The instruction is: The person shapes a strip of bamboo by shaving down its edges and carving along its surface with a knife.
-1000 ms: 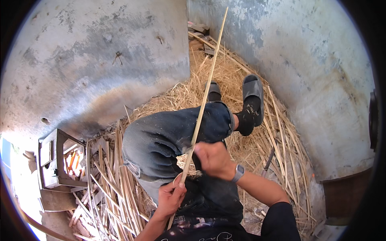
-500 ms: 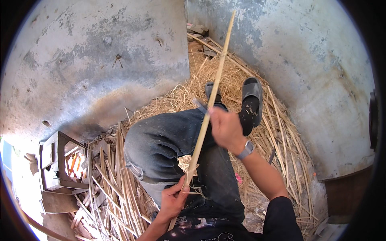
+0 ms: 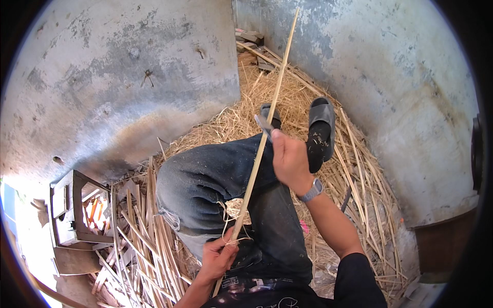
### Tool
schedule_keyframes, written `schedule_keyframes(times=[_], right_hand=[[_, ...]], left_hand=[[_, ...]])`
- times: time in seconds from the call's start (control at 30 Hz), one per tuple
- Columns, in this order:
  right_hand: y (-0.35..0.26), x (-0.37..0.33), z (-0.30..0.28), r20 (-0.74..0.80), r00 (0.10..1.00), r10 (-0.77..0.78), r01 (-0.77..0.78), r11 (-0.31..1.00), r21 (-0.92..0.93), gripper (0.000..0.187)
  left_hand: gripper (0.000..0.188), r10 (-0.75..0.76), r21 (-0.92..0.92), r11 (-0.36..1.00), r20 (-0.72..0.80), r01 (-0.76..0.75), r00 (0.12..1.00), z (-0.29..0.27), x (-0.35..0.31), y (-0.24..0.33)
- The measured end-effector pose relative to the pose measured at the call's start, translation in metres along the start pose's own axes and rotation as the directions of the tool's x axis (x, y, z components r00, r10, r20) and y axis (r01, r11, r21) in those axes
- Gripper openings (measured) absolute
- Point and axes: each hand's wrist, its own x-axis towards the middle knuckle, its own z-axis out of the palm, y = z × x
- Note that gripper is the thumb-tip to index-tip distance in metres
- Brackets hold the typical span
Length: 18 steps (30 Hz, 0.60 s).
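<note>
A long, pale strip, apparently split bamboo, slants up from my lap past my feet, its thin end toward the far wall. My left hand is closed around its lower part, close to my waist. Farther up, my right hand grips a knife; the handle is hidden in my fist. The metal blade lies across the strip, near or against it; exact contact cannot be told. Thin curled shavings hang at the strip just above my left hand, over my jeans.
Straw-like shavings cover the floor around my sandalled feet. Split strips are piled at the left beside a wooden frame. More strips lie along the right wall. Another worn wall stands at the left.
The blade has shifted slightly farther up the strip and turned with my right hand. My left hand has moved a little nearer my body. The strip looks slightly turned and narrower.
</note>
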Motion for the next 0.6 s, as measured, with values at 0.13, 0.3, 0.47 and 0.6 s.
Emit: schedule_keyframes(times=[0.13, 0.3, 0.47, 0.6], right_hand=[[-0.021, -0.063, 0.018, 0.227, 0.96, -0.163, 0.153, 0.986, 0.059, 0.031], [0.005, -0.014, 0.005, 0.078, 0.987, -0.142, 0.149, 0.984, -0.096, 0.034], [-0.004, -0.027, 0.015, -0.01, 0.997, -0.072, 0.072, 0.995, 0.074, 0.038], [0.004, -0.05, 0.007, 0.137, 0.99, -0.042, 0.03, 0.996, 0.088, 0.036]], left_hand=[[0.042, -0.03, -0.136, 0.99, -0.03, 0.025, 0.999, -0.008, 0.0, -0.002], [0.041, -0.014, -0.113, 0.994, 0.004, 0.015, 1.0, -0.01, -0.001, 0.005], [0.042, -0.04, -0.154, 0.987, 0.028, 0.044, 0.999, -0.009, 0.003, 0.009], [0.044, -0.047, -0.114, 0.992, 0.009, 0.047, 0.999, -0.011, -0.001, 0.001]])
